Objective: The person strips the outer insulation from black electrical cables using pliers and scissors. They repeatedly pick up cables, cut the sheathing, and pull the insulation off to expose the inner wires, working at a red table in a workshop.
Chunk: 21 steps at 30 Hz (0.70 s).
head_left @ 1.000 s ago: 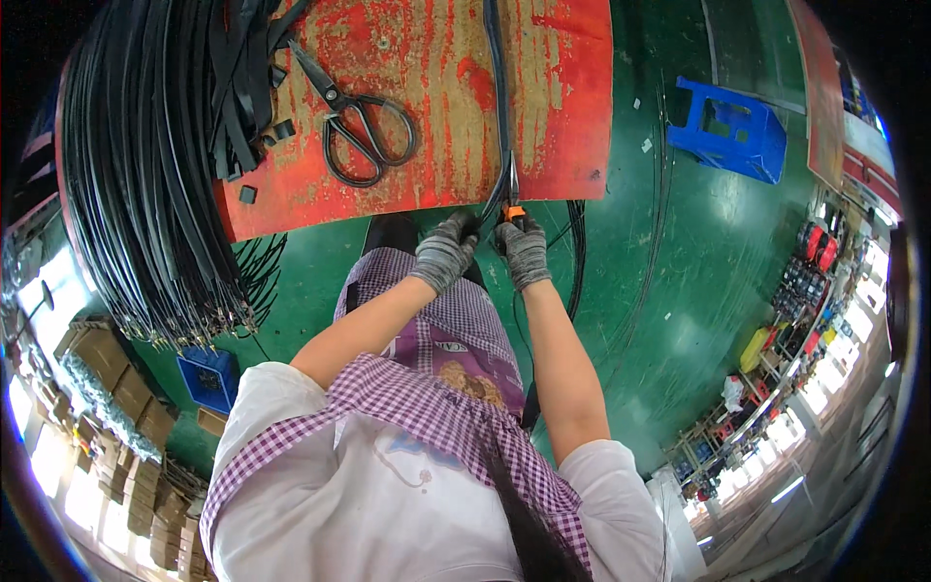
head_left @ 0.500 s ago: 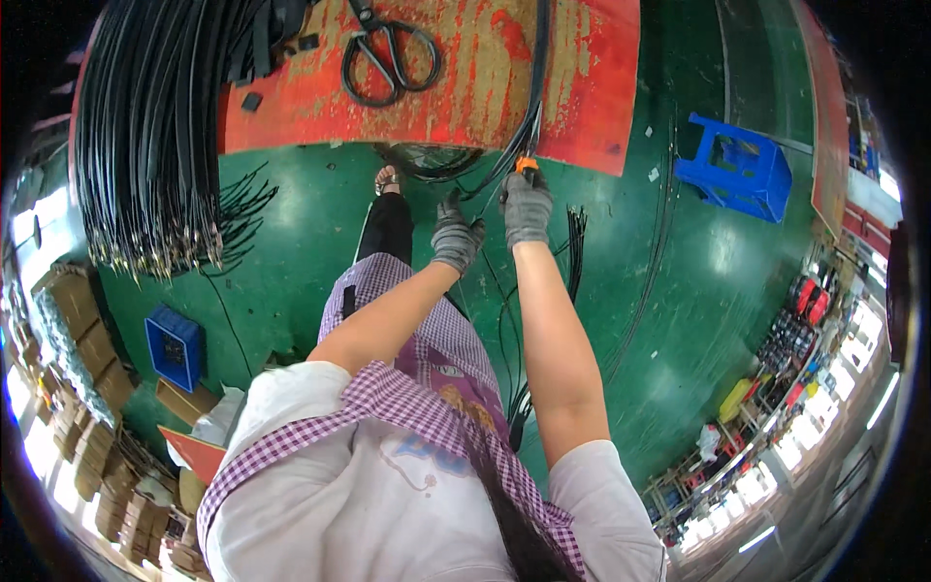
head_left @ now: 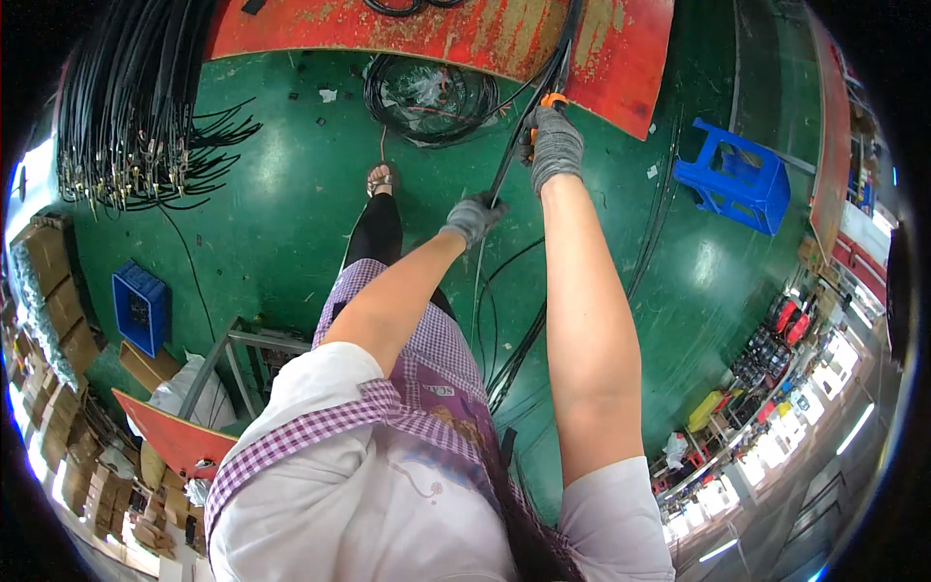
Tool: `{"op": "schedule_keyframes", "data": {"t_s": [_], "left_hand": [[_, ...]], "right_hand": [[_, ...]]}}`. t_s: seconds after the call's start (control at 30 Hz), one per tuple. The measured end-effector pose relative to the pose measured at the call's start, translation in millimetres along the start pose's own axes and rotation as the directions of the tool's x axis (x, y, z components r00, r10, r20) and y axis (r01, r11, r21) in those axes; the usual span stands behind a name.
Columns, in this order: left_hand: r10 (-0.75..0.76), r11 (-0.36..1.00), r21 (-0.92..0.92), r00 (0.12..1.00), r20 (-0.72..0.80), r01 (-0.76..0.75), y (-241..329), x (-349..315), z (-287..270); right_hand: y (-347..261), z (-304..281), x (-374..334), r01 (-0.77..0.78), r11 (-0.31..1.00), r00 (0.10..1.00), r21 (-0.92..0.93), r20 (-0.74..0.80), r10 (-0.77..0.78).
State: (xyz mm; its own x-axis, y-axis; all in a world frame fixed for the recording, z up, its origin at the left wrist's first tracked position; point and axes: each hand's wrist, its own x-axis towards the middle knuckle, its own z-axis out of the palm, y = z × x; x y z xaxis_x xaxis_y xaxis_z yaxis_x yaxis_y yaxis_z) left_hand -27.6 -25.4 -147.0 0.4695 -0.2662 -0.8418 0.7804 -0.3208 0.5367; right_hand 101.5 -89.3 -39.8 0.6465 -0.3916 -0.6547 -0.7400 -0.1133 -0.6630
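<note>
My right hand [head_left: 556, 145], in a grey knit glove, is closed around an orange-handled tool [head_left: 553, 100] just below the red table's edge. Most of the tool is hidden in my palm, so its kind does not show. Black cables [head_left: 524, 121] come off the table, pass beside that hand and slant down to my left hand [head_left: 472, 218]. My gloved left hand is closed on their lower part, in front of my body. Below it, thin strands [head_left: 477, 281] hang toward my apron.
The worn red table [head_left: 456, 34] spans the top, with black scissors handles [head_left: 393, 6] at the frame's edge. A cable coil [head_left: 373, 102] lies on the green floor. Many black cables [head_left: 136, 107] hang at left. A blue stool [head_left: 735, 175] stands right; a blue crate [head_left: 141, 308] sits left.
My left hand has moved down and closed on the cables. My right hand has shifted up and right with the orange-handled tool. The view has moved, showing more of the floor coil.
</note>
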Motion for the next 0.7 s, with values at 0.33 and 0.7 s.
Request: {"op": "schedule_keyframes", "data": {"t_s": [0.33, 0.7], "left_hand": [[-0.022, 0.997, -0.072, 0.999, 0.042, 0.025, -57.3, -55.7, 28.6], [-0.001, 0.996, 0.089, 0.996, -0.086, 0.008, -60.0, -49.3, 7.2]], "right_hand": [[-11.1, 1.0, -3.8, -0.1, 0.995, 0.995, -0.024, 0.021, 0.1], [-10.2, 1.6, -1.9, -0.139, 0.99, 0.989, 0.028, 0.043, 0.138]]}}
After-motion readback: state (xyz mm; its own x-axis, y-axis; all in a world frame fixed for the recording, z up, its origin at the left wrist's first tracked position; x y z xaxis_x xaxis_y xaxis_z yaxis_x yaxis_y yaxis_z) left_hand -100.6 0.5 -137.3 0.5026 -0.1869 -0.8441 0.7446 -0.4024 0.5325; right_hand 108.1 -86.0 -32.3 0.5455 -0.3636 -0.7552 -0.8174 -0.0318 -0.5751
